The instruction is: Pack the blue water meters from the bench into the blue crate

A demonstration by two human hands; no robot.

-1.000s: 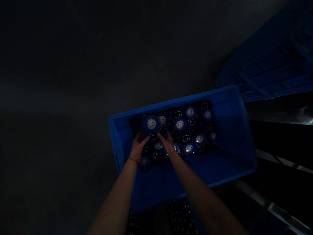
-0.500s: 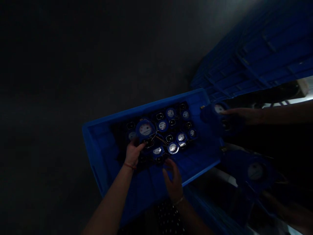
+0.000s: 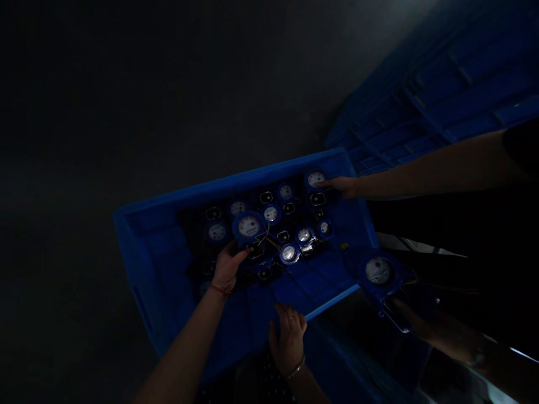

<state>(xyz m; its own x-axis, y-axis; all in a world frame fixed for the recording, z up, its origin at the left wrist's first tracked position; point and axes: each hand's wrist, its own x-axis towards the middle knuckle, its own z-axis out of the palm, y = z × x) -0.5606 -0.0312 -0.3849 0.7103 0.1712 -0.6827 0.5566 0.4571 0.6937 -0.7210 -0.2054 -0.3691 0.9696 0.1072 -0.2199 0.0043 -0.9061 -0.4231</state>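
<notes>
My left hand [image 3: 226, 268] is closed on a water meter [image 3: 247, 229] with a round white dial, a blue ring and thin loose wires, held over other meters in a blue crate [image 3: 229, 182]. My right hand [image 3: 289, 338] is at the crate's near rim, fingers loosely bent, thumb apart and no meter in it; whether it touches the rim I cannot tell. Several similar meters lie in rows in the crate, among them a shiny one [image 3: 289, 253] and another dial [image 3: 217, 232]. Dim light hides much of their dark bodies.
From the right, a co-worker's hand [image 3: 343, 186] holds a meter [image 3: 315, 179] at the crate's far right end. The co-worker's other hand [image 3: 410, 317] holds a meter [image 3: 378, 271] outside the near right rim. Large blue crates [image 3: 425, 106] stand at upper right.
My right hand has drawn back from the meters to the near rim. The co-worker's far hand brought a meter into the crate; their other meter moved left. My left hand still holds its meter.
</notes>
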